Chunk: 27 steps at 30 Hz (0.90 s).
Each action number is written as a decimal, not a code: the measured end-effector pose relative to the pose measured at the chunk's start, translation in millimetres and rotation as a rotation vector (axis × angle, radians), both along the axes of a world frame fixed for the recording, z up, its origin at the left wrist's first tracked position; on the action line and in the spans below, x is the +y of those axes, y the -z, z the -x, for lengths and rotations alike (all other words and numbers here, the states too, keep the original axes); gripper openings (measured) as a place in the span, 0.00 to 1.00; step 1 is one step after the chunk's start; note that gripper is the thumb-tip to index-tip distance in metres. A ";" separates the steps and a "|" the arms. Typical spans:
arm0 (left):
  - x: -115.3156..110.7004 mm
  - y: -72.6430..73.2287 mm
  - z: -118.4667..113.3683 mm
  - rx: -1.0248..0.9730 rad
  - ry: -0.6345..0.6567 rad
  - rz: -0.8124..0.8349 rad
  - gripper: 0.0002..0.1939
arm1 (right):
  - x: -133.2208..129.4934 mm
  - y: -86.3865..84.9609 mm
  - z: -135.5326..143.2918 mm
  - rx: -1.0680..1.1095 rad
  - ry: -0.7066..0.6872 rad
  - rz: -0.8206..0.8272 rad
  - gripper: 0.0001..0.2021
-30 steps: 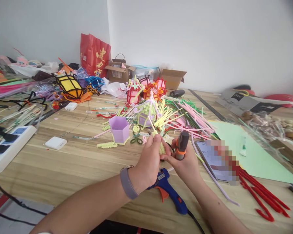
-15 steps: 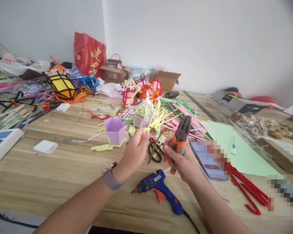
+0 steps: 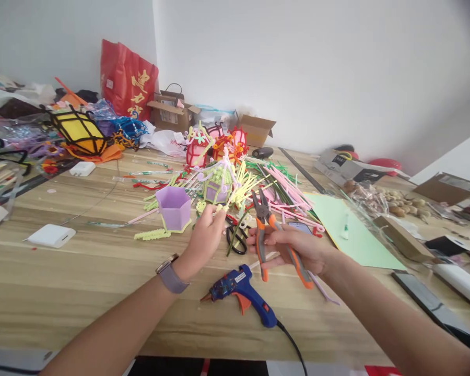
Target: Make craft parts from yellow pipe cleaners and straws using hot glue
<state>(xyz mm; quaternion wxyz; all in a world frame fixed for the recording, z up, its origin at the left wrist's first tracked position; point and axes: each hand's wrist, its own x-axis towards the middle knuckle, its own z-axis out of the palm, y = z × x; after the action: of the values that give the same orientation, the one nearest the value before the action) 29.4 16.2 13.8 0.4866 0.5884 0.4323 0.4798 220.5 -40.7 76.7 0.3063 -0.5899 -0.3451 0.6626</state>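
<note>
Cup, purple, six-sided [image 3: 175, 206], upright left of centre on desk [image 3: 102, 292], pale yellow trim round its base; light yellow twisted strip [image 3: 152, 235] lying just left of it. Good to leave space around both so sleeves and wrists don't drag them.

Left hand [image 3: 206, 235], centre of frame: thumb and fingers pinched on small pale yellow fuzzy piece [image 3: 220, 208], mostly hidden by the fingers. Light fingertip pinch suits it; a hard squeeze would probably flatten the fuzz. Purple-and-green lantern [image 3: 216, 189] just beyond, so lift clear of it before turning the wrist.

Blue glue gun [image 3: 258, 305] lower centre, on its side, nozzle pointing left, cord running to bottom edge. Heat can't be seen; treat tip as hot, forearms well off it.

Black-handled scissors [image 3: 238, 245] between the hands, dark green stem [image 3: 235, 237] across them; easy to snag.

Right hand [image 3: 297, 245], right of centre: grasping pliers [image 3: 262, 210] loosely, handles spread, jaws parted and pointing up, some fingers extended. For a clean bite, gather fingers round both handles, line up the jaws on the exact spot, squeeze gradually, fingertips out of the way.
</note>
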 end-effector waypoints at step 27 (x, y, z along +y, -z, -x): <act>-7.6 -10.2 -1.0 0.317 -0.071 -0.069 0.10 | 7.1 -11.7 45.2 -0.447 -0.172 0.137 0.09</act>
<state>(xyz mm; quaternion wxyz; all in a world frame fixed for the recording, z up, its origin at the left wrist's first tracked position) 30.4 8.6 24.0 0.3742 0.6575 0.5075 0.4124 175.3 -33.6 88.3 0.1243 -0.7097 -0.4074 0.5612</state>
